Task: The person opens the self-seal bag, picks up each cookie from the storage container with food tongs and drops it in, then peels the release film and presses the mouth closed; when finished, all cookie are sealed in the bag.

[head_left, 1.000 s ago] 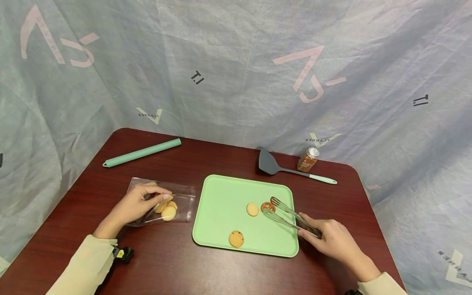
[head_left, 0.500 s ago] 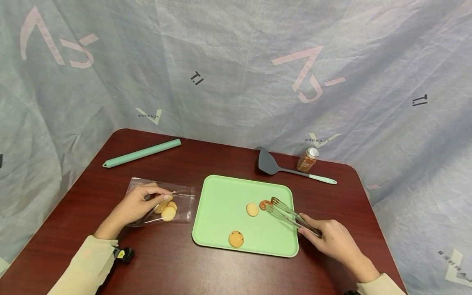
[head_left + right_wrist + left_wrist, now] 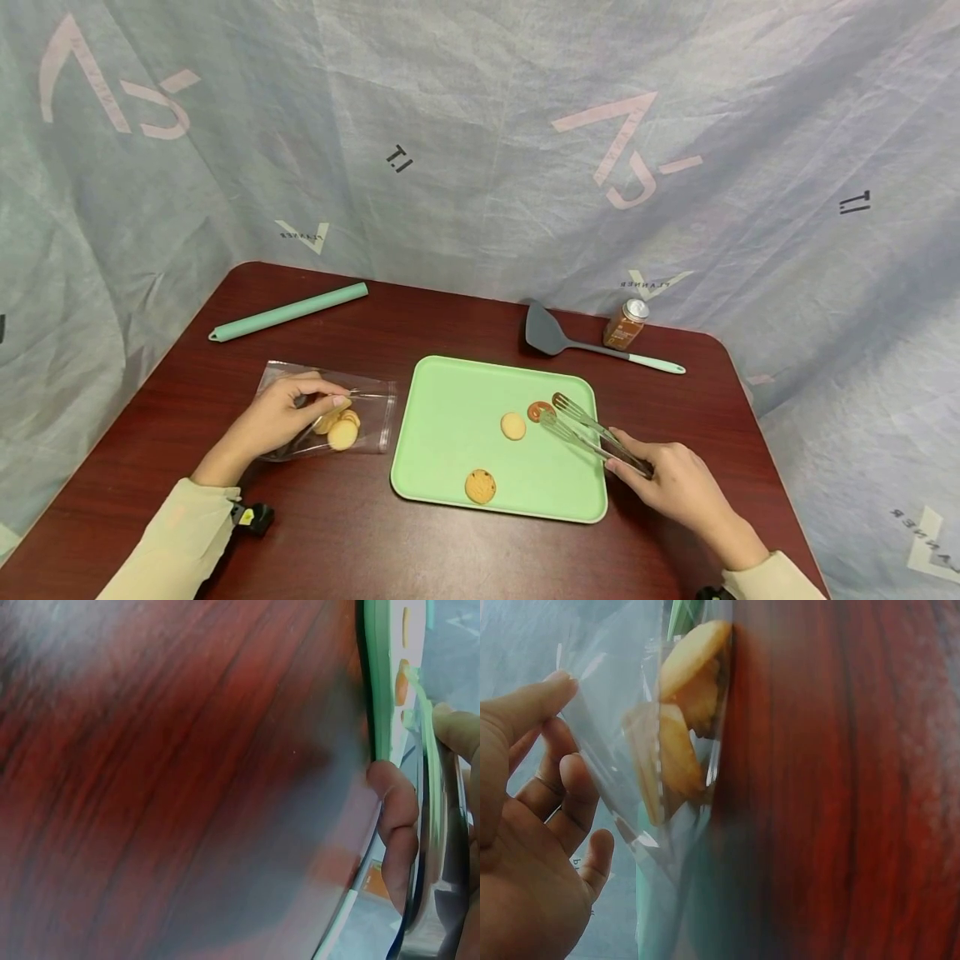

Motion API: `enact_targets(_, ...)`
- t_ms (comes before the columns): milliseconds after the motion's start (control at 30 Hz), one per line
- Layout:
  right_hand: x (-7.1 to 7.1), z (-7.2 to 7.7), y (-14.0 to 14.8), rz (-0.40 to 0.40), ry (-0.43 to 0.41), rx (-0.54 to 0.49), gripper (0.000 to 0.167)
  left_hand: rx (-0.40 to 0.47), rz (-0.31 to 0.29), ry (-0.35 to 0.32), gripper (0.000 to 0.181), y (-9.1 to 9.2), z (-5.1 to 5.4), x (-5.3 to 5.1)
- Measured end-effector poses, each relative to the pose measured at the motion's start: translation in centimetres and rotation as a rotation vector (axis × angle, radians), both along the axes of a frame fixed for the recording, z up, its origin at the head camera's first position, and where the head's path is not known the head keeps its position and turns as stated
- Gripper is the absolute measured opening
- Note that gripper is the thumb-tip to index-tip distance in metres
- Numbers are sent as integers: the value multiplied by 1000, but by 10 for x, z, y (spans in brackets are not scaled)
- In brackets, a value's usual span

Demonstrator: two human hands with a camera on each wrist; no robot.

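My left hand pinches the edge of a clear zip bag lying at the left of the table. Several pale cookies show through the plastic in the left wrist view. With my right hand I hold metal tongs, their two slotted arms spread apart. The tongs' tips reach over a green tray, close to a brown pretzel-shaped cookie; whether they touch it I cannot tell. Left of it lies a plain round cookie. A speckled cookie rests by the tray's front rim.
Behind the tray lies a spatula with a grey head and pale green handle. A spice jar stands near the back edge. At the back left is a long green stick-like tool. A printed grey cloth hangs behind the table.
The brown cookie has slid slightly left and away from me on the tray, and the tongs' tips have shifted a little. My left hand and the bag stay in place.
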State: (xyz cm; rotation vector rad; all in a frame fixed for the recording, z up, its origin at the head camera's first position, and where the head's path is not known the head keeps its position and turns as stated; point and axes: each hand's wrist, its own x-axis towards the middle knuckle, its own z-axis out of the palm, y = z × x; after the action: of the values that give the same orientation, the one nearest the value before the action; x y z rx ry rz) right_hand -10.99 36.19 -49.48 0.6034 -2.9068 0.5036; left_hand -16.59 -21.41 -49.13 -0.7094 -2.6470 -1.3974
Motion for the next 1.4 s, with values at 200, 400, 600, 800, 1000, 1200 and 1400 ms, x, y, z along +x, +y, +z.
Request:
enact_targets(200, -3, -1, 0, 7, -12, 16, 52, -5, 8, -4, 12, -1, -2, 0)
enact_targets(400, -7, -1, -2, 12, -12, 19, 51, -11, -2, 3, 12, -2, -5, -1)
enact_targets(600, -9, 1, -7, 19, -31, 21, 48, -11, -8, 4, 13, -2, -4, -1)
enact_targets(800, -10, 2, -11, -14, -59, 18, 49, 31, -19, -9, 14, -3, -7, -2)
enact_targets(1000, -10, 4, -15, -46, -71, 14, 51, 22, -2, -8, 15, -2, -8, -2)
enact_targets(1200, -11, 8, -15, -31, -67, 23, 51, 12, -1, -5, 15, -2, -6, -1)
enact_targets(1400, -15, 9, -12, -19, -56, 39, 52, 14, -12, 4, 14, -1, -7, 0)
